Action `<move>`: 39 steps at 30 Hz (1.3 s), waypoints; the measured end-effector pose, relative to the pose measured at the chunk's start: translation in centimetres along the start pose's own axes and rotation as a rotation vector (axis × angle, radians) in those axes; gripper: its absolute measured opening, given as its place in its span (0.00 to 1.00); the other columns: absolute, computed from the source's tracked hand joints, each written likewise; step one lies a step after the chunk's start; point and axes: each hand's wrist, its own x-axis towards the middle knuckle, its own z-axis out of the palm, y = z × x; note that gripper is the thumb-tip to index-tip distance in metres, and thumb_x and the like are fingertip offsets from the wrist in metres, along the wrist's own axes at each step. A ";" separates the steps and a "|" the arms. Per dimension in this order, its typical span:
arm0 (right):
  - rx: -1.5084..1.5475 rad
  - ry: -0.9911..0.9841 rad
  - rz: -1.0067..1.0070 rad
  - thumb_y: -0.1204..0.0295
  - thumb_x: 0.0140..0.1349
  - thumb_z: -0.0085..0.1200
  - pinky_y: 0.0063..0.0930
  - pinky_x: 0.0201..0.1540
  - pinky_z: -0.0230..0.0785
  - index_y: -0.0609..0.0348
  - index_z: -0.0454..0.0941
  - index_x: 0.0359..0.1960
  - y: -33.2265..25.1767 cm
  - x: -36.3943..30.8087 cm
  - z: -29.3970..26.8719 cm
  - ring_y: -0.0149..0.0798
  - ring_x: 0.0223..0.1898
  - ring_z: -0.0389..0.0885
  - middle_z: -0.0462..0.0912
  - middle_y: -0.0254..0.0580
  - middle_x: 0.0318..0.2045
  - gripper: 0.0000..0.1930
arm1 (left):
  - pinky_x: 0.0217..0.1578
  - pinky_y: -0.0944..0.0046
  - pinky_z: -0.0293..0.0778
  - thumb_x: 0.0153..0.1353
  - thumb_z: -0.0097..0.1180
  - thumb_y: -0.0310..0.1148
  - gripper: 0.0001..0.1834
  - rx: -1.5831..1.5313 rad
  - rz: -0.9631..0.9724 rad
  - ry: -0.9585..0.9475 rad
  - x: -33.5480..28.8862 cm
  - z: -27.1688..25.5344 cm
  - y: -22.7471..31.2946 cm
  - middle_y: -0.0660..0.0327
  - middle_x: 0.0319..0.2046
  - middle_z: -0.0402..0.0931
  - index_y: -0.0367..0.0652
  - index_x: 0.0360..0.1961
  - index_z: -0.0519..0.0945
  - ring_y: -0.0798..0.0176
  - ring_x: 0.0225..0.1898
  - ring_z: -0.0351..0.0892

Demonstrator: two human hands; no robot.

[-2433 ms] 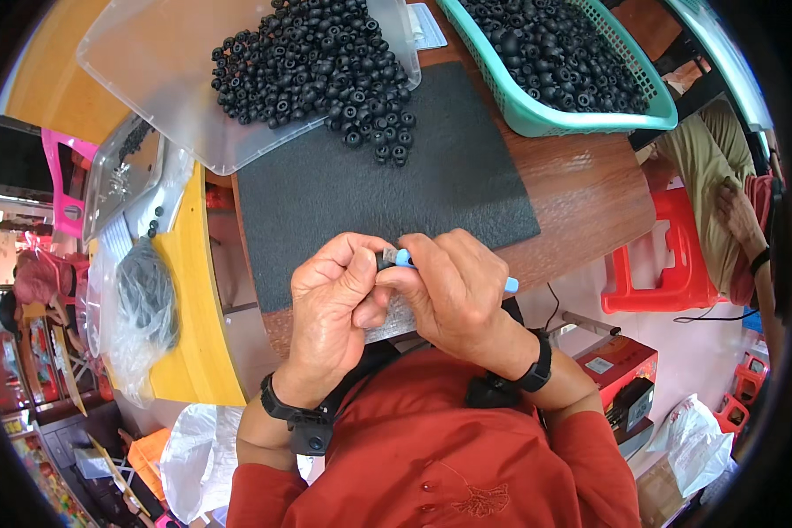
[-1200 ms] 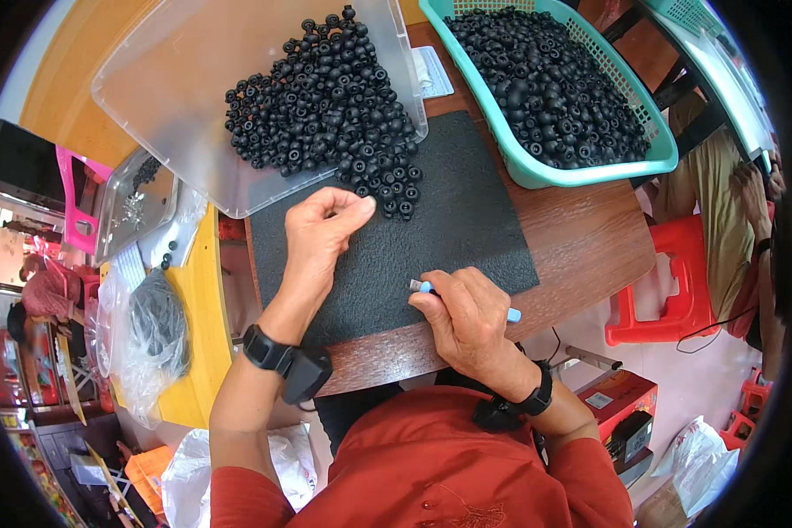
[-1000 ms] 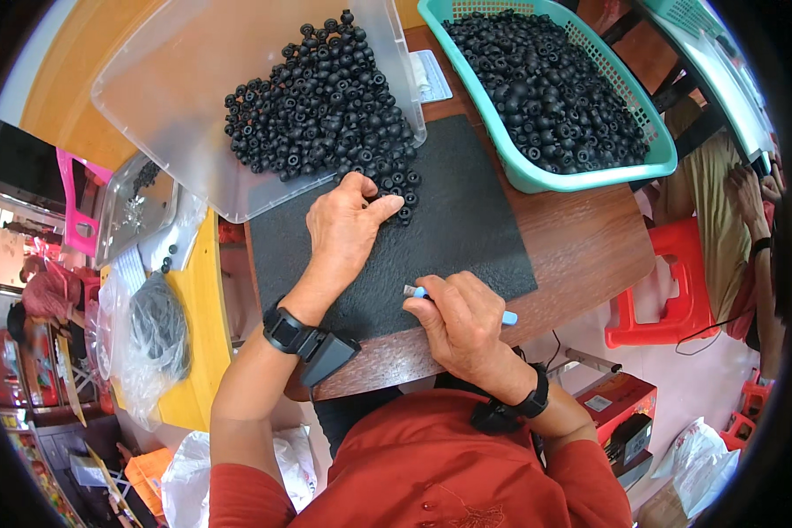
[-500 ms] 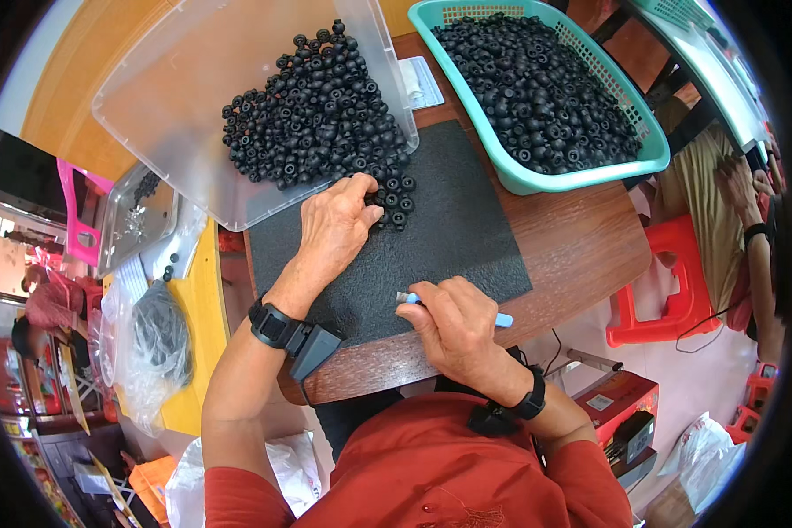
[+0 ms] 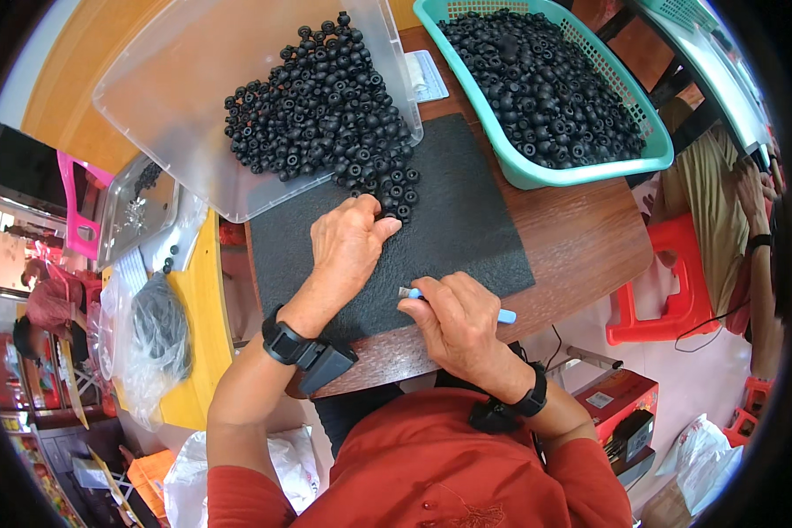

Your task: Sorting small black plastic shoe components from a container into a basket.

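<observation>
My left hand (image 5: 350, 248) is at the near edge of a heap of small round black parts (image 5: 321, 110), each with a hole. Its fingers are curled and pinched together; whatever lies between them is hidden. A few loose parts lie on the dark mat (image 5: 453, 211) just beyond the fingertips. Nearer to me, over the mat's front edge, my right hand (image 5: 465, 327) is closed around a slim blue-handled tool (image 5: 507, 316) with a short flat metal tip. That tip points left, toward the left hand, and stays apart from it.
The heap spills from a clear plastic bin (image 5: 167, 114) tipped toward me. Right of it, a turquoise basket (image 5: 581, 167) is full of similar parts. A metal tray (image 5: 141, 224) and a plastic bag (image 5: 160, 334) stand at left. Another person's hand (image 5: 750, 189) shows at far right, by a red stool (image 5: 669, 299).
My left hand has drawn back from the heap, toward me and slightly right, with fingers still pinched. My right hand and the blue tool have hardly moved.
</observation>
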 end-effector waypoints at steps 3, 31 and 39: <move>-0.002 0.013 0.003 0.70 0.58 0.63 0.35 0.25 0.66 0.65 0.77 0.35 -0.1 0.2 -0.2 0.43 0.23 0.74 0.74 0.42 0.23 0.11 | 0.33 0.60 0.74 0.52 0.66 0.30 0.11 -0.026 0.061 0.068 -0.6 0.2 0.5 0.56 0.28 0.79 0.37 0.36 0.82 0.57 0.29 0.80; 0.158 0.013 -0.043 0.68 0.56 0.65 0.35 0.25 0.66 0.67 0.77 0.38 -3.0 1.3 -1.6 0.44 0.23 0.74 0.74 0.43 0.23 0.15 | 0.38 0.76 0.71 0.54 0.70 0.27 0.17 -1.517 -0.348 -0.169 -9.9 -5.6 3.2 0.65 0.35 0.80 0.35 0.44 0.81 0.76 0.34 0.74; 0.144 0.015 -0.062 0.69 0.56 0.65 0.34 0.25 0.65 0.67 0.77 0.38 -3.1 1.2 -1.6 0.44 0.22 0.73 0.72 0.42 0.22 0.15 | 0.39 0.75 0.72 0.54 0.70 0.27 0.17 -1.541 -0.351 -0.151 -10.0 -5.6 3.4 0.64 0.35 0.80 0.34 0.44 0.80 0.75 0.35 0.76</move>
